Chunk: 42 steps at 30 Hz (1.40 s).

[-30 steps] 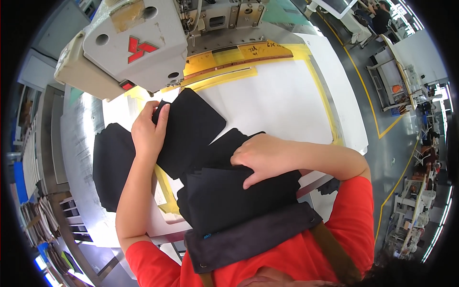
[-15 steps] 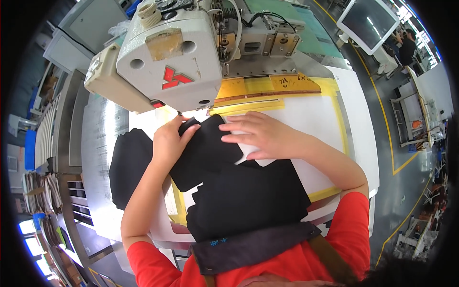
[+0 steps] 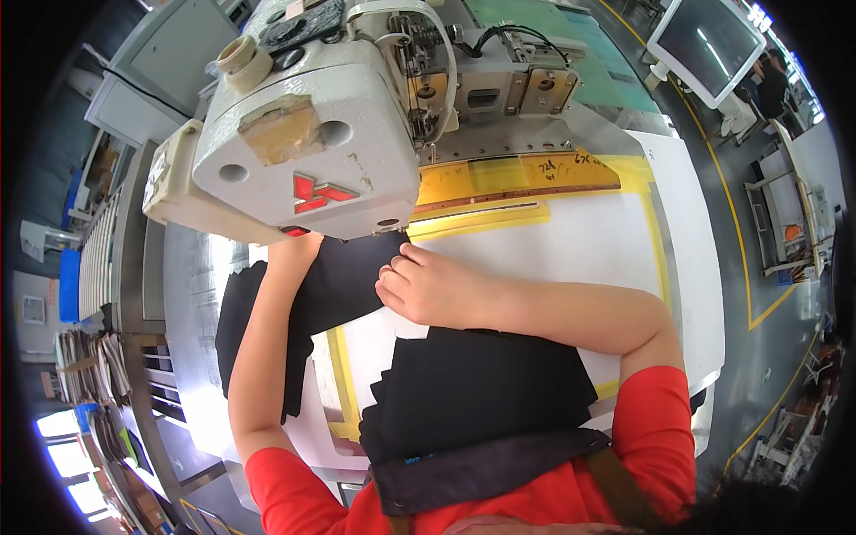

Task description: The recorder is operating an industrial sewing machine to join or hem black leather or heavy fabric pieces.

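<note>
- work surface (image 3: 571, 263): white, bordered with yellow tape, beneath and to the right of the right hand (image 3: 430, 285).
- machine head (image 3: 294, 143): pale gray, just beyond the left hand (image 3: 296, 256) and overhanging it.
- monitor (image 3: 709, 49): beyond the right hand, well apart, to its right.
- floor (image 3: 724, 236): gray with yellow lines, far right of the right hand.
- black panel (image 3: 343, 276): between both hands, its far end close under the machine head.
- left grip: partly hidden; closure cannot be told.
- right grip: fingers curled at the panel's right edge; whether cloth is pinched cannot be told.
- fabric stack (image 3: 481, 383): fanned black pieces, bodyward of the right hand.
- side stack (image 3: 237, 330): black, left of the left forearm.
</note>
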Tool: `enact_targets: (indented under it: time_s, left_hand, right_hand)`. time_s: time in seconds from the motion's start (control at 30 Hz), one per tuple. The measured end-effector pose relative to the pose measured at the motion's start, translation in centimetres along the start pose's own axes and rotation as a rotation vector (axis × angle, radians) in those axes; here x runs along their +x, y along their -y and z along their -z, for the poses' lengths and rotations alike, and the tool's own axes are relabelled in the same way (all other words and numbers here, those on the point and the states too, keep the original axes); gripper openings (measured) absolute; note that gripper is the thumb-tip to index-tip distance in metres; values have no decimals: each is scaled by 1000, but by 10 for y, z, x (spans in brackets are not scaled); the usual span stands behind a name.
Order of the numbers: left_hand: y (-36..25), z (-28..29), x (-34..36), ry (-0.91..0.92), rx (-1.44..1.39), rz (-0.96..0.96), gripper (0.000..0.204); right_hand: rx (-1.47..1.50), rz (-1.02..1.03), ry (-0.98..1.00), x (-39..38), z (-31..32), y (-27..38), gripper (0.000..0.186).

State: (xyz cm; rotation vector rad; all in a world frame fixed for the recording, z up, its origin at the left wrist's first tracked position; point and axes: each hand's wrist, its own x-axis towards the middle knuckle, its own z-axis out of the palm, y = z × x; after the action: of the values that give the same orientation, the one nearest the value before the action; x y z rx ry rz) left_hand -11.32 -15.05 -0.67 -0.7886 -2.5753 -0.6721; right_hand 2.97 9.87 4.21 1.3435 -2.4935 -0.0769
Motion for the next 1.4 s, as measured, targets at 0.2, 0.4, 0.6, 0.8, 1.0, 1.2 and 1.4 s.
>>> enact_targets:
  time_s: [0.2,0.4,0.6,0.8,1.0,1.2,1.4]
  left_hand:
    - [19,-9,1,-117,24,-184,38]
    - [27,-7,-6,-92,150,-110,21]
    - [18,-8,-5,-69,-32,103,17]
    - [12,0,-6,-89,34,131,19]
    - [-78,48,-15,92,284,110,31]
    - [-168,56,-45,395,-63,-250,40]
    - [-182,14,-15,338,41,-440,63]
  right_hand:
    - [211,-11,-175,-17,-7,-13,29]
    - [309,-118,2,-6,2,-14,29]
    - [24,-42,124,13,16,-5,27]
    - [-37,-32,-266,3,-16,-16,26]
    - [-14,-206,-250,-60,-6,-39,28]
    - [-86,-561,-118,-132,5,-46,36]
    - [167,-656,-49,-115,19,-20,59]
